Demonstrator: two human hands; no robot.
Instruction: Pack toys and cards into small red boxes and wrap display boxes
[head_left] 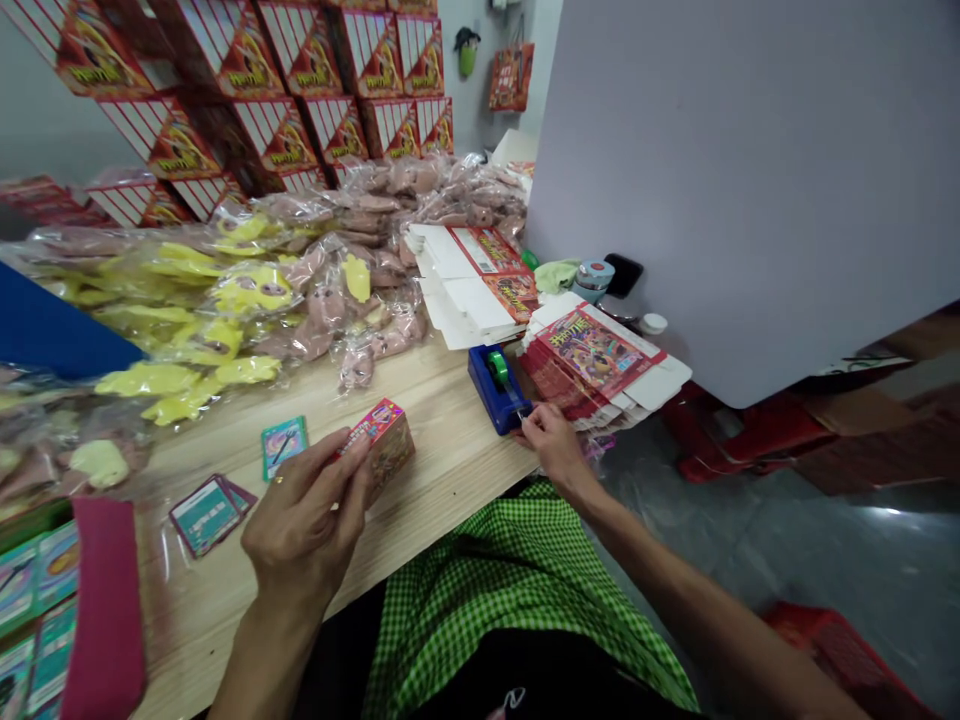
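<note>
My left hand (311, 510) grips a small red printed card box (394, 445) just above the wooden table. At the front of a blue tape dispenser (491, 395), my right hand (551, 435) pinches the end of the tape at the cutter. A green-cored tape roll (497, 368) sits in the dispenser. Beside my left hand lie a small stack of teal cards (283, 445) and a fanned pile of cards (210, 515). Flat printed cartons (600, 350) lie against the dispenser's right side.
Bagged yellow and pink toys (255, 290) heap along the back of the table. Behind them rise stacked red boxes (315, 60). A pink-sided tray (105, 610) of cards stands at near left. A large pale panel (720, 180) borders the right.
</note>
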